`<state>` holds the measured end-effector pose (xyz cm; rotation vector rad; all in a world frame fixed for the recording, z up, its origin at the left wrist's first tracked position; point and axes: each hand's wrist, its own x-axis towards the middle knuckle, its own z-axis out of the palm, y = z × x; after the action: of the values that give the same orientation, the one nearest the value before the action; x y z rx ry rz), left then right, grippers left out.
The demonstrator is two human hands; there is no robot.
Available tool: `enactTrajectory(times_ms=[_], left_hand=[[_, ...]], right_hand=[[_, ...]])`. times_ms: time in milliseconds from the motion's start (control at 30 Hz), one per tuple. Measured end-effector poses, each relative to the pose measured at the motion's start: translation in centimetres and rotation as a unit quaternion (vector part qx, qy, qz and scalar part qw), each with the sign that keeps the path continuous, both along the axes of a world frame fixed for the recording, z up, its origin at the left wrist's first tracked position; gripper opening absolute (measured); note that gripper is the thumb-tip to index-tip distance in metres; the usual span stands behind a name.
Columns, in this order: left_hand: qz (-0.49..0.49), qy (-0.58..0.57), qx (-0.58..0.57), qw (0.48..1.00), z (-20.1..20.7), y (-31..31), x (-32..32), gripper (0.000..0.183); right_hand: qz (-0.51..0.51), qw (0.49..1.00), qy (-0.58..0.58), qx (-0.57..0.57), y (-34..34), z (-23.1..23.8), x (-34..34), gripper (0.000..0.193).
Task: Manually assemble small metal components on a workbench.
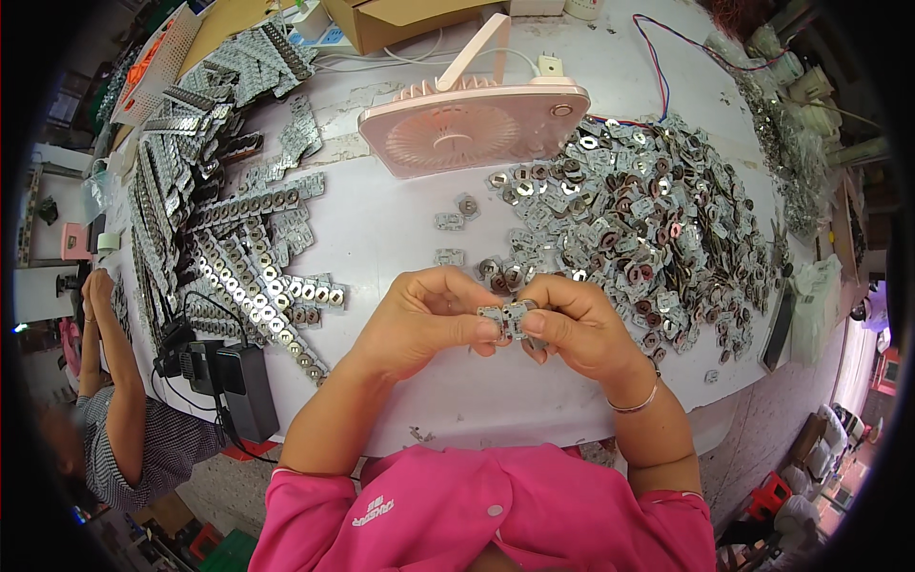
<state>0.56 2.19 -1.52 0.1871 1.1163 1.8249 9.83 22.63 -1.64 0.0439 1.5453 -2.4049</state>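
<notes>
My left hand point(419, 319) and my right hand point(577, 324) meet over the white table point(400, 238), each pinching small square metal plates point(505, 315) with round holes between thumb and fingers. The plates are held side by side, touching. Just beyond my fingers lies a big loose heap of the same metal parts point(639, 219), spreading to the right. A few single pieces point(450, 221) lie apart in front of the heap.
Rows of stacked metal parts point(248, 276) cover the table's left side. A pink desk fan point(472, 124) lies face up at the back. A black box with cables point(243, 381) sits at the left edge. Another person point(124, 419) sits at the far left.
</notes>
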Motion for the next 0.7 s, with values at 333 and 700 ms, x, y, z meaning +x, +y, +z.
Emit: enactTrajectory(times_ms=[333,700], left_hand=[[0.138,0.347,-0.043,0.927,0.0,1.2,1.1,0.020],[0.197,0.578,-0.099,0.786,-0.1,1.6,0.7,0.026]], right_hand=[[-0.125,0.980,-0.003,0.154,-0.9,0.1,-0.1,0.018],[-0.146,0.984,-0.058,0.085,-1.9,0.5,-0.1,0.019]])
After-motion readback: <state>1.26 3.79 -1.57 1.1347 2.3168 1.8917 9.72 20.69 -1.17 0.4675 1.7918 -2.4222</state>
